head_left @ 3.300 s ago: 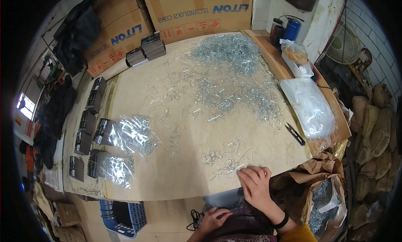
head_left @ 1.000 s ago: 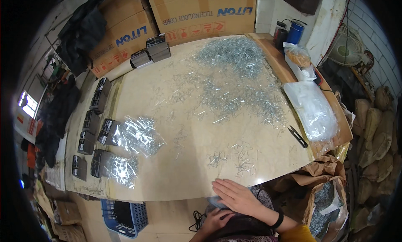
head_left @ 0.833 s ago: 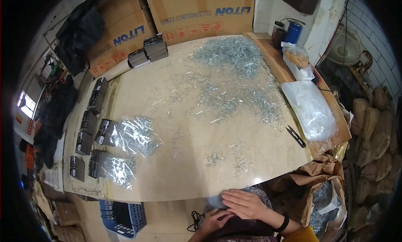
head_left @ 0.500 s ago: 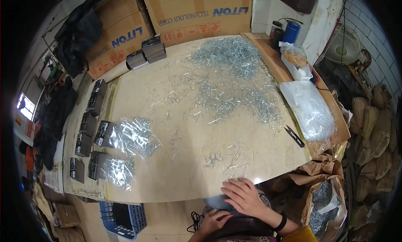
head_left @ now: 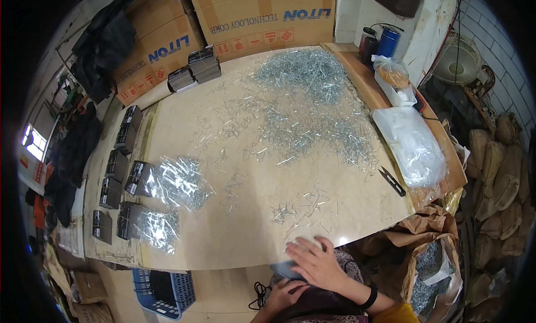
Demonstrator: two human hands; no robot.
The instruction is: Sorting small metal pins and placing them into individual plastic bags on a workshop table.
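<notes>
At the near table edge, my right hand (head_left: pixel 317 266) lies with its fingers stretched out and slightly apart, over the tabletop and a smooth grey-blue thing. That grey-blue thing (head_left: pixel 285 269), its kind unclear, sits just below the edge and is partly hidden by both hands. Lower down, my left hand (head_left: pixel 286 297) has its fingers curled against it. Beyond my right hand lies a small scatter of thin bent metal wire pieces (head_left: pixel 285 212). Larger spreads of such pieces (head_left: pixel 304 134) cover the middle, and a dense heap (head_left: pixel 304 71) stands at the back.
Filled clear bags (head_left: pixel 181 183) with dark card bundles (head_left: pixel 138 177) lie at left. More bundles (head_left: pixel 114 165) line the left edge. Thread snips (head_left: pixel 392 181) and clear plastic bags (head_left: pixel 410 147) are at right. A blue basket (head_left: pixel 163 292) sits below; a paper sack (head_left: pixel 427 278) stands at lower right.
My right hand has shifted slightly left along the table edge, its fingers a bit more spread. My left hand and the grey-blue thing stay nearly in place.
</notes>
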